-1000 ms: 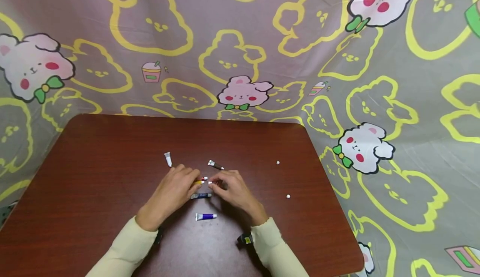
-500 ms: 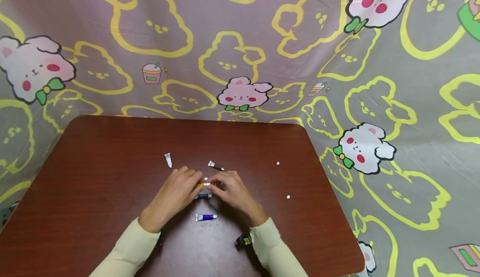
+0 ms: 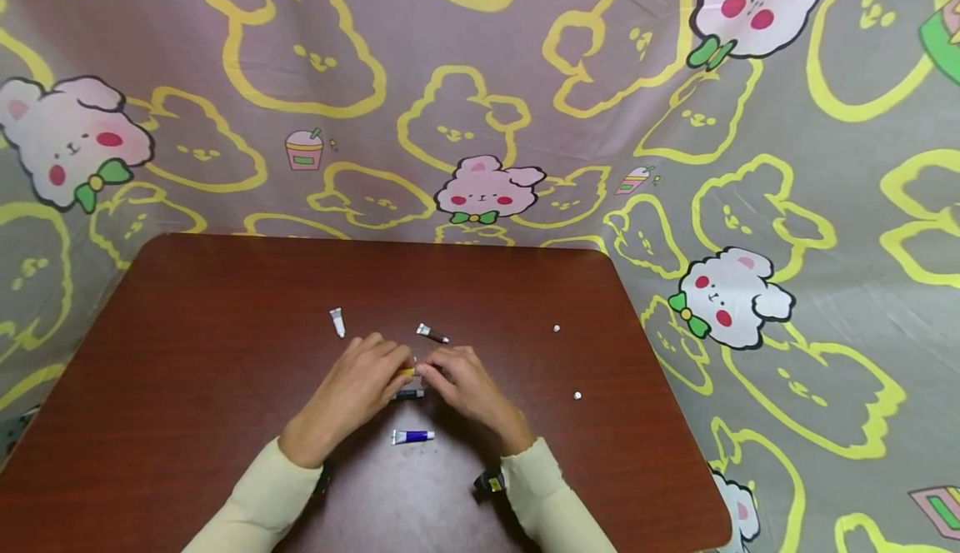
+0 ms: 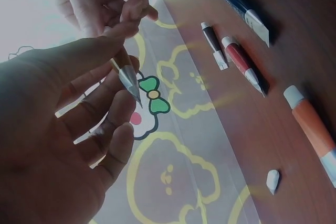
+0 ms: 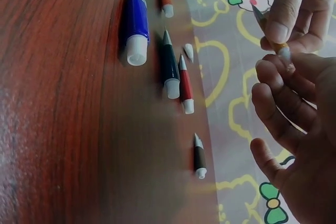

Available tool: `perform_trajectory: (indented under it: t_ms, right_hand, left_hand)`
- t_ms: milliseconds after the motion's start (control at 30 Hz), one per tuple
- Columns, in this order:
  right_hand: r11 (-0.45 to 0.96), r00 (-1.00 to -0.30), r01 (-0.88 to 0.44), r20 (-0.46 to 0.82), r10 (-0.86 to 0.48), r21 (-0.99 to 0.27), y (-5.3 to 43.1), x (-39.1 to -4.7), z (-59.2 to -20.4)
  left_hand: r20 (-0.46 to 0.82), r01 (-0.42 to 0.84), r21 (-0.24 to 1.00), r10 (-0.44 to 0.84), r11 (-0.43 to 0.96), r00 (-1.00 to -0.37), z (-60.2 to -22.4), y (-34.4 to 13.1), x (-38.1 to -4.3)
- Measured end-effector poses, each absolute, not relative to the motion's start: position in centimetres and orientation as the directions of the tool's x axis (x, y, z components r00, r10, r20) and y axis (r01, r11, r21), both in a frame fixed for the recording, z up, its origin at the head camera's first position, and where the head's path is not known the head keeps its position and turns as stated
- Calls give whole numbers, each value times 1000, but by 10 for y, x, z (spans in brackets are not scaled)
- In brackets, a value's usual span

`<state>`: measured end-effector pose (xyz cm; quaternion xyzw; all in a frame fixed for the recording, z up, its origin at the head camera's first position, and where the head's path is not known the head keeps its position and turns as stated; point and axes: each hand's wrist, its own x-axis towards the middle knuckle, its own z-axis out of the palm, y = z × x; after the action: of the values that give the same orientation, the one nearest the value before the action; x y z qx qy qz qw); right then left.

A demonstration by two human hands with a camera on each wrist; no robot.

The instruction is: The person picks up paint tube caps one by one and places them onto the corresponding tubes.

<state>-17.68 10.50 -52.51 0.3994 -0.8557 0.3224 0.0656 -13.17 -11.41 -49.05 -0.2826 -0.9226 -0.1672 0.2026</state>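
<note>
My left hand [image 3: 356, 386] pinches a small yellow paint tube [image 4: 125, 67] between thumb and fingers, its flat silver end pointing away from the right hand. Thumb and forefinger of my right hand [image 3: 471, 388] pinch the white cap [image 5: 284, 54] at the tube's other end. Both hands are over the middle of the table, fingertips almost meeting. Close below them lies a dark blue tube [image 3: 408, 394], with a purple tube [image 3: 412, 436] nearer to me. A red tube [image 5: 186, 85] lies beside the dark blue one, mostly hidden by my hands in the head view.
Beyond my hands lie a white tube [image 3: 337, 322] and a brown tube [image 3: 432, 334]. Two small white caps, a far one [image 3: 557, 328] and a nearer one [image 3: 577, 396], rest toward the right side of the table [image 3: 225, 311]. Patterned cloth [image 3: 480, 103] hangs behind it.
A second ago the white cap in my right fingers was slightly apart from the yellow tube; now it meets the tube's end. The red tube has become more hidden behind my hands.
</note>
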Motion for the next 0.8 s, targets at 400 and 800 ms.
perform_trajectory:
  t_ms: [400, 800]
  right_hand:
    - [427, -713, -664, 347, -610, -614, 107, -177, -525]
    - [417, -679, -702, 364, -638, -577, 111, -178, -528]
  left_hand:
    - [462, 589, 205, 453, 782, -762, -491, -114, -132]
    - [489, 619, 208, 468, 757, -736, -491, -112, -132]
